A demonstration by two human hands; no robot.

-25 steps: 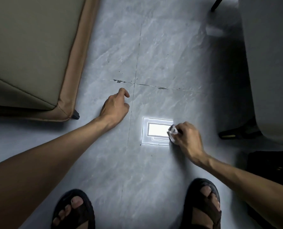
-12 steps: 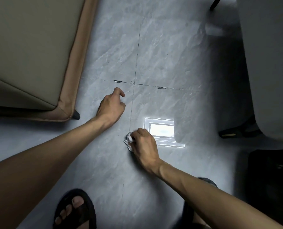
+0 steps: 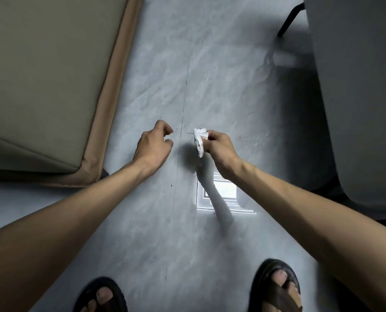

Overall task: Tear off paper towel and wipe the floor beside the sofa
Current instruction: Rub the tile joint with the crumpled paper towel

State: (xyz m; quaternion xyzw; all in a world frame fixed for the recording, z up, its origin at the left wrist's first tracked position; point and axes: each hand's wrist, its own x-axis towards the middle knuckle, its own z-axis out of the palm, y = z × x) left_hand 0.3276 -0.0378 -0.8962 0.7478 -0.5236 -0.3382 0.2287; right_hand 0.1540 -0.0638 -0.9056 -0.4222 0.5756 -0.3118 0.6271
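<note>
Crumpled white paper towel (image 3: 200,140) sits pinched in the right hand (image 3: 219,152) above the grey marbled floor tile (image 3: 221,93), while the left hand (image 3: 153,147), loosely curled and empty, reaches alongside near the beige sofa (image 3: 45,82).

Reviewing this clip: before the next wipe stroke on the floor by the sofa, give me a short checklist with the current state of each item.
1. Paper towel held: ok, wadded in the right hand.
2. Towel pressed on the floor: cannot tell; its shadow suggests it may be lifted.
3. Left hand out of the wiping path: not ok, it sits loosely curled just left of the towel.
4. Clean towel face left: cannot tell; a dark smudge shows at its top edge.
5. Sofa clearance: ok, the hands are apart from its tan edge.
6. Feet placement: ok, both sandals stand behind the work area.
</note>
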